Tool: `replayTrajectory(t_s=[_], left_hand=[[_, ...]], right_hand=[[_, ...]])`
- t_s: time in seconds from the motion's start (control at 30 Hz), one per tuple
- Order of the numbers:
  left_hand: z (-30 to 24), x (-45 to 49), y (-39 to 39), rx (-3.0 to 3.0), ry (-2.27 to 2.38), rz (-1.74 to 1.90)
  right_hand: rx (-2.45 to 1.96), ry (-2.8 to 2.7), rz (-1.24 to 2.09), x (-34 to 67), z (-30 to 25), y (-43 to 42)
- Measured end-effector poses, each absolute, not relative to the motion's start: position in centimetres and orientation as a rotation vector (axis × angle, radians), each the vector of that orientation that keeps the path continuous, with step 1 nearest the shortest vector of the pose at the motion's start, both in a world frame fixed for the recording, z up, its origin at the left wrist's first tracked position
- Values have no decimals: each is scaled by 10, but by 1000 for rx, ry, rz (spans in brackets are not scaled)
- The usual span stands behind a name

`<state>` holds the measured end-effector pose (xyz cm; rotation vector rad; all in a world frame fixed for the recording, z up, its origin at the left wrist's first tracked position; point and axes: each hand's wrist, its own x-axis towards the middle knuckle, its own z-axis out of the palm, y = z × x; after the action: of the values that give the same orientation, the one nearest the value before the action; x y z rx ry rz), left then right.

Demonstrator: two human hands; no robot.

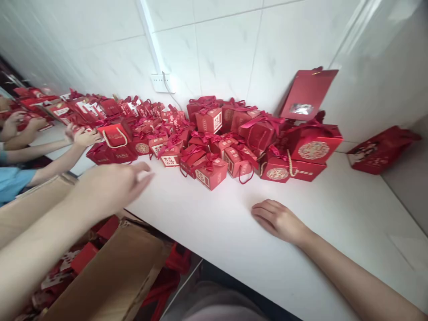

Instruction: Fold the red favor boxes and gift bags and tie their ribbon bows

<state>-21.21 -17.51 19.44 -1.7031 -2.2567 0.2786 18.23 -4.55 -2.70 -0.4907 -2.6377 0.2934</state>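
Note:
My left hand (115, 185) hangs in the air over the table's near edge, slightly blurred, thumb and fingers apart, with nothing visible in it. Beyond it stand small red gift boxes with ribbon bows and cord handles. My right hand (279, 220) rests on the white table (207, 223), its fingers loosely bent and nothing showing in them; the palm side is hidden. Nearest to it are a red box with a cord loop (239, 161) and a red box with a round gold pattern (274, 173).
An open cardboard carton (113, 272) with red boxes inside stands below my left arm. Co-workers' hands (82, 133) handle red boxes at the left. A tall red bag (309, 93) leans on the wall, and another red bag (381, 149) lies at the right corner.

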Motion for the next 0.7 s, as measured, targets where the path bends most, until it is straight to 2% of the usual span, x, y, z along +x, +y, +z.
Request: replayTrajectory(t_s=[0.13,0.23,0.37,0.43,0.53,0.63,0.7], left_hand=[[180,-127,-126,-2674,-1745,321],[160,-79,-87,-2854,-1582,269],[135,-38,-25,-3059,-1672,176],[117,-26,-1,-3123,-1866,-117],[79,-15,13,-2996,-1971,-841],[40,-15,8,-3032,-1978,-960],[24,-21,4,-3040,-2014,-969]], right_hand=[[-506,-2653,271,180,-20,-47],[-533,-2654,263,178,-17,-47],[-559,-2637,244,174,-20,-46],[-542,-2615,207,175,-17,-44],[-526,-2492,19,187,3,-31],[-655,-2172,-170,218,40,-1],[-786,-1905,-174,246,63,28]])
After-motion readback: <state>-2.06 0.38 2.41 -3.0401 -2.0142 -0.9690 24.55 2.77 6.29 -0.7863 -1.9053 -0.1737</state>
